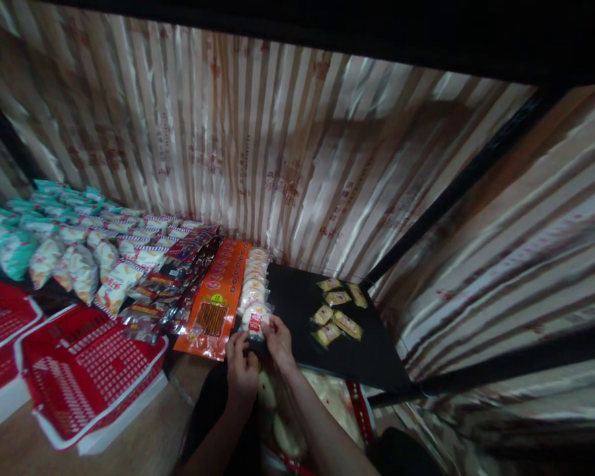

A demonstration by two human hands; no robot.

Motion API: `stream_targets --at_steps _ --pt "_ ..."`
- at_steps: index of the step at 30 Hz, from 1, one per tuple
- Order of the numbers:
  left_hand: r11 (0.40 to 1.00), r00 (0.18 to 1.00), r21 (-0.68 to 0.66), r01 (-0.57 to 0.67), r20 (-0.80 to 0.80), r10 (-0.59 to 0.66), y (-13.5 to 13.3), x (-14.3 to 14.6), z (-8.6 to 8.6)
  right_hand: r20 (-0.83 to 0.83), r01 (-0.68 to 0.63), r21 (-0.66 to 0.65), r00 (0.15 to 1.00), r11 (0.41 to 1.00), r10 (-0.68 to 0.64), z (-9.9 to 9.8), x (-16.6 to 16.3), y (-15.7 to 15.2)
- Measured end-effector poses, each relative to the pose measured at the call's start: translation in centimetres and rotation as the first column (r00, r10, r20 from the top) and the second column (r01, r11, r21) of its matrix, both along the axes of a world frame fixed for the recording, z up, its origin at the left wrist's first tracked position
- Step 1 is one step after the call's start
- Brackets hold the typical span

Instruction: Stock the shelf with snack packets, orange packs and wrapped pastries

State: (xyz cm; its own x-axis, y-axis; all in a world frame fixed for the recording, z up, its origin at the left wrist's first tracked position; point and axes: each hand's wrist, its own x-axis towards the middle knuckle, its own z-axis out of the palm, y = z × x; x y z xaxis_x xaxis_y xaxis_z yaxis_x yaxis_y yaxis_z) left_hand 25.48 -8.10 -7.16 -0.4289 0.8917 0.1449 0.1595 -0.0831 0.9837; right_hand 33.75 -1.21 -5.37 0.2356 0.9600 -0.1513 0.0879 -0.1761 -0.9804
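A clear packet of round white crackers [254, 320] with a red label lies at the near end of a row of similar packets [256, 274] on the black shelf [292, 304]. My right hand [279, 344] pinches its right side between thumb and fingers. My left hand [242, 370] is closed at its lower left edge, fingers curled against the wrapper. Just left of the row lies a large orange snack bag [215, 301] with a window showing brown sticks. Several small yellow wrapped pieces [344, 324] lie apart on the shelf's right side.
White snack bags [119, 281], teal bags [17, 251] and dark small packets [146, 311] fill the shelf's left. Red-and-white cartons [92, 370] stand in front. An open box of pale packets [334, 400] sits below my arms. A dark slanting post [451, 182] bounds the right.
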Motion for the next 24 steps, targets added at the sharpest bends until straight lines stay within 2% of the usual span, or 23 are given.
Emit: stream_targets --at_steps 2,5,11,14,17,24 --pt "1.000 0.994 0.006 0.017 -0.113 -0.016 1.0 -0.2 0.1 0.076 -0.011 -0.004 0.997 1.000 0.011 0.0 -0.3 0.3" --pt "0.996 0.974 -0.071 0.057 -0.214 -0.071 2.5 -0.5 0.3 0.242 -0.028 -0.015 0.970 0.999 0.031 0.1 -0.6 0.5" --pt "0.966 0.928 -0.224 0.126 -0.319 -0.195 3.9 -0.6 1.0 0.609 -0.034 -0.102 0.788 0.994 0.089 1.5 -0.8 0.8" --pt "0.960 0.916 -0.248 0.129 -0.340 -0.211 3.9 -0.5 1.4 0.653 -0.015 -0.133 0.751 0.991 0.099 2.2 -1.1 1.0" --pt "0.958 0.919 -0.265 0.114 -0.338 -0.203 4.0 -0.4 1.6 0.633 -0.010 -0.121 0.769 0.993 0.085 2.4 -1.4 1.3" --pt "0.959 0.922 -0.269 0.085 -0.344 -0.178 4.8 -0.2 1.4 0.600 -0.010 -0.053 0.799 0.999 0.040 1.3 -1.4 2.4"
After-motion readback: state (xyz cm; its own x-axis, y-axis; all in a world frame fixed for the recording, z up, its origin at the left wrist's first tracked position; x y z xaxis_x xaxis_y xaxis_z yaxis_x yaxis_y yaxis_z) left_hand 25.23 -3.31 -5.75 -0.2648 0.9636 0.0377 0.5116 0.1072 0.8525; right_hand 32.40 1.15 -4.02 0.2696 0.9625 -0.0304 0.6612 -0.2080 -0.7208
